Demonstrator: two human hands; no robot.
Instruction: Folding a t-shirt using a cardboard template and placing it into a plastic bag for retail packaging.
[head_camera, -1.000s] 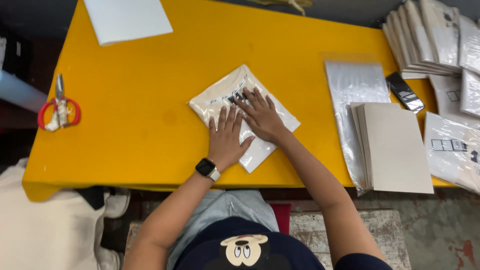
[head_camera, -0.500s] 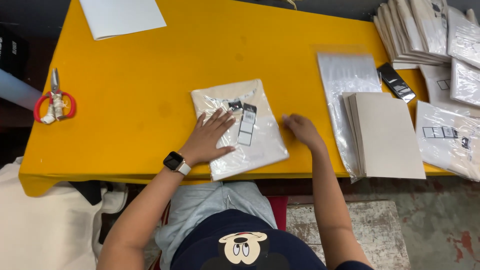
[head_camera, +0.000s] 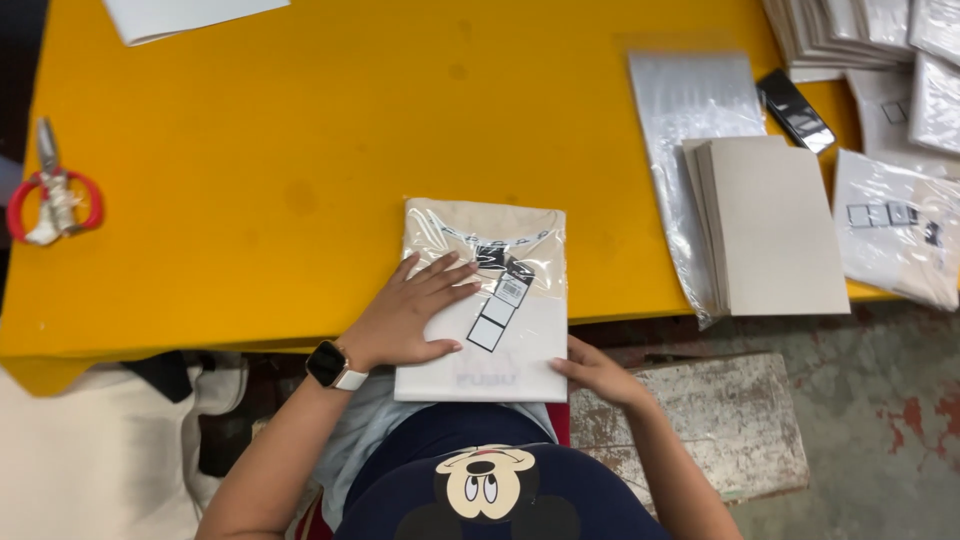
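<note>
- The left hand (head_camera: 415, 310) is laid flat, fingers spread, on the bagged folded garment (head_camera: 485, 300).
- The garment is overhung past the near edge of the yellow table (head_camera: 250, 150), long axis pointing away from the body.
- Its near right corner is pinched by the right hand (head_camera: 600, 375).
</note>
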